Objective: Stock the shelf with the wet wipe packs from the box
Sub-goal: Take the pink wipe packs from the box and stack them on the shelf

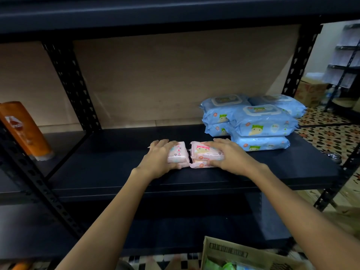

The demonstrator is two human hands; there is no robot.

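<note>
Two small stacks of pink wet wipe packs sit side by side on the dark shelf board (253,172). My left hand (159,158) grips the left pink stack (178,154), fingers curled over its top. My right hand (228,154) grips the right pink stack (202,152), thumb at its front. Behind and to the right lie several large blue wet wipe packs (261,123) in piles. The cardboard box (229,252) stands at the bottom edge, with green and blue packs showing inside.
An orange bottle (25,131) stands on the neighbouring shelf at the left. Perforated black uprights (72,84) frame the bay. The upper shelf (175,14) hangs low overhead. A patterned tile floor and another rack lie to the right.
</note>
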